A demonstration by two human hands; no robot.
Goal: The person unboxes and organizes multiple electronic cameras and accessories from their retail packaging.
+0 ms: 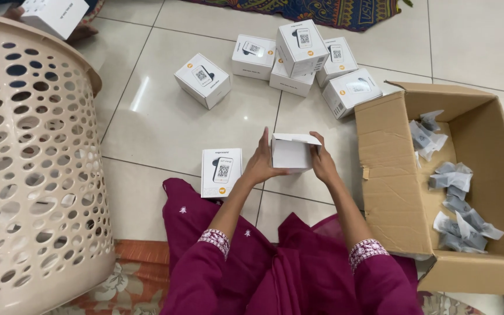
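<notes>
Here, in the head view, you held the small white box (291, 153) at the centre of the frame, above the tiled floor (153, 116), your left hand (259, 163) and right hand (324, 162) clamped on its two sides so its raised top flap stayed free. It looked plain white and square-cornered. A matching box (221, 172) lay just left; more boxes (298, 58) clustered above, and the open carton (380, 169) of grey pouches (450, 192) sat at right.

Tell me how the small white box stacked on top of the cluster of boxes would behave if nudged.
The top white box sits skewed across the boxes below, so it would probably slide or tip off easily. It looks like thin printed cardboard, likely light and fairly stiff, though dentable. Flat sides mean it should not roll, and the glossy tiled floor may let it skid.
</notes>
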